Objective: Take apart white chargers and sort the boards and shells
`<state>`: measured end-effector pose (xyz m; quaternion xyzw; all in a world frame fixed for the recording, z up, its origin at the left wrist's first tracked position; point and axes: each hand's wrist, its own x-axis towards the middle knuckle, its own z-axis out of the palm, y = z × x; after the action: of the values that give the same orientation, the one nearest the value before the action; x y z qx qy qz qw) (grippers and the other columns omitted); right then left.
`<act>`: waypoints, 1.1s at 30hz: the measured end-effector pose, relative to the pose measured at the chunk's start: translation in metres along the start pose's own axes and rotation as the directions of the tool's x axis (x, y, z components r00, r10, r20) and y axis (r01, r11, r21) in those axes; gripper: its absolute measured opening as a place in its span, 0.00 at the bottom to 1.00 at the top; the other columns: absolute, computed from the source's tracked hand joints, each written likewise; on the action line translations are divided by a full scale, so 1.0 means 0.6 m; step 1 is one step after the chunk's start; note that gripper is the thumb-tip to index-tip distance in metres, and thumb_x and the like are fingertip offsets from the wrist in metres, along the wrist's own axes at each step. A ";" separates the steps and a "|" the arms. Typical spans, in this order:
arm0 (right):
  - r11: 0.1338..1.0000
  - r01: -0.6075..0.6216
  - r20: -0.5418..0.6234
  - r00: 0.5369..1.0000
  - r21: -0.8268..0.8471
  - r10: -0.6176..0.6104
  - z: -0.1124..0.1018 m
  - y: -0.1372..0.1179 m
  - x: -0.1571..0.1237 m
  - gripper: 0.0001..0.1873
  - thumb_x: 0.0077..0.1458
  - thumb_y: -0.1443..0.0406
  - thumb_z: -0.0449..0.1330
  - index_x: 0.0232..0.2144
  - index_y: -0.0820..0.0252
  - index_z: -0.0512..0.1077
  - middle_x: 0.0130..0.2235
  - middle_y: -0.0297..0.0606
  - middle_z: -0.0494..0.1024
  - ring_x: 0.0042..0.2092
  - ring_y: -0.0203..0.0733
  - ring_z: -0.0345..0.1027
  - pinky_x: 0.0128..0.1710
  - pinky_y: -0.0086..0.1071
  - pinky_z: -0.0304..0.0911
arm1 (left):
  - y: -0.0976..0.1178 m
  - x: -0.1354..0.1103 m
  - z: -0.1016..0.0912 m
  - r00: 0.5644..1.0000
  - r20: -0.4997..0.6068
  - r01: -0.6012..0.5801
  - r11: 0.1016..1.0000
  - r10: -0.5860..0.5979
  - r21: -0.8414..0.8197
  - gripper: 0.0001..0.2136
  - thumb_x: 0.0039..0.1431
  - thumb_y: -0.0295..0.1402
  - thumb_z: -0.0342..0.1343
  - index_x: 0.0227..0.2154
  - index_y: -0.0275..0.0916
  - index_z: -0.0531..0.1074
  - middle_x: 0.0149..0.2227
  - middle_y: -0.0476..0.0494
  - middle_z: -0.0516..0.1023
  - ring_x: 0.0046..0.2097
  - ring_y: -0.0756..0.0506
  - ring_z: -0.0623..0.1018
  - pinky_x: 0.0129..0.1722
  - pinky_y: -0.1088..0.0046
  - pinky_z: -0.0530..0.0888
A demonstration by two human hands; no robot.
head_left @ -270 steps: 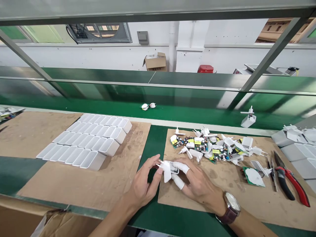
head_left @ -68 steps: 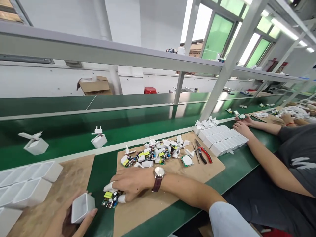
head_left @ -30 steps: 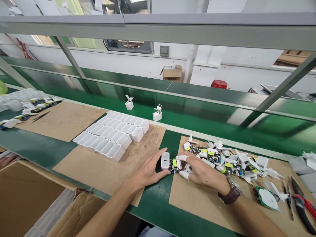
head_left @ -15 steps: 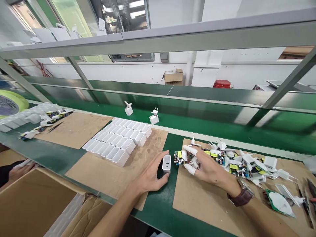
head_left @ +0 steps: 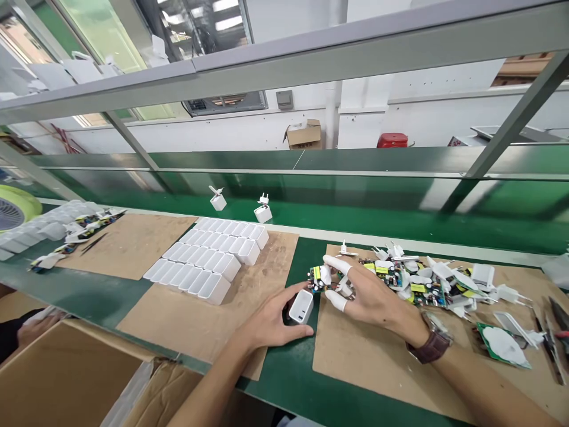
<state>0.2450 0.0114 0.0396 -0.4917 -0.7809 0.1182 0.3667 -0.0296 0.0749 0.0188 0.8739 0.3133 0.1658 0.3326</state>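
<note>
My left hand (head_left: 273, 317) curls round a white charger housing (head_left: 301, 306), thumb at its near side and fingers behind it. The housing is tilted, its opening facing up with two port slots inside. My right hand (head_left: 371, 296), with white finger cots on thumb and forefinger, pinches a small circuit board (head_left: 316, 279) with a yellow-wrapped part. The board's left end is just above and behind the housing's rim. Right of that hand lies a heap of circuit boards and white plug parts (head_left: 427, 281).
Rows of white housings (head_left: 200, 261) stand on a brown board (head_left: 178, 320) at left. Two housings with plugs (head_left: 263, 212) sit on the green belt. Tools (head_left: 549, 344) lie far right. A cardboard box (head_left: 66, 367) is at lower left, beside another person's hand (head_left: 38, 326).
The housing has gone from nearly upright to tilted in my left hand. My right hand has brought the circuit board slightly closer, up to the housing's rim. The view has shifted a little.
</note>
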 end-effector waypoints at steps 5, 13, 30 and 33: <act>0.993 0.109 -0.081 0.991 0.033 -0.106 0.007 -0.016 -0.001 0.35 0.66 0.68 0.58 0.71 0.54 0.53 0.53 0.49 0.76 0.49 0.53 0.75 0.48 0.50 0.76 | -0.008 0.008 0.009 0.968 -0.233 -0.078 0.992 0.098 0.095 0.36 0.57 0.44 0.72 0.66 0.48 0.65 0.58 0.38 0.77 0.59 0.35 0.77 0.60 0.51 0.76; 0.962 0.253 -0.051 0.964 -0.101 -0.259 0.026 -0.037 -0.010 0.39 0.69 0.69 0.56 0.75 0.56 0.45 0.54 0.53 0.77 0.54 0.58 0.73 0.50 0.56 0.76 | -0.032 0.003 0.030 0.911 -0.369 -0.144 0.980 0.186 0.140 0.37 0.63 0.40 0.68 0.70 0.50 0.57 0.63 0.37 0.72 0.64 0.37 0.75 0.64 0.54 0.75; 0.970 0.221 -0.001 0.975 -0.098 -0.222 0.041 -0.038 -0.014 0.40 0.69 0.69 0.55 0.76 0.56 0.42 0.56 0.52 0.76 0.55 0.57 0.72 0.51 0.54 0.75 | -0.023 0.007 0.030 0.884 -0.360 -0.212 0.942 0.298 0.261 0.30 0.65 0.38 0.66 0.65 0.47 0.61 0.56 0.38 0.73 0.59 0.37 0.77 0.59 0.55 0.78; 0.970 0.224 -0.001 0.974 -0.096 -0.225 0.041 -0.036 -0.014 0.40 0.69 0.69 0.55 0.76 0.56 0.42 0.54 0.52 0.77 0.53 0.57 0.72 0.49 0.54 0.75 | -0.021 0.007 0.029 0.891 -0.348 -0.200 0.939 0.293 0.279 0.30 0.65 0.38 0.65 0.66 0.48 0.61 0.56 0.38 0.74 0.59 0.37 0.77 0.59 0.55 0.78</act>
<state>0.2152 -0.0022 0.0301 -0.4178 -0.8340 0.0357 0.3586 -0.0234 0.0765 -0.0018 0.8904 0.2756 0.3364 0.1346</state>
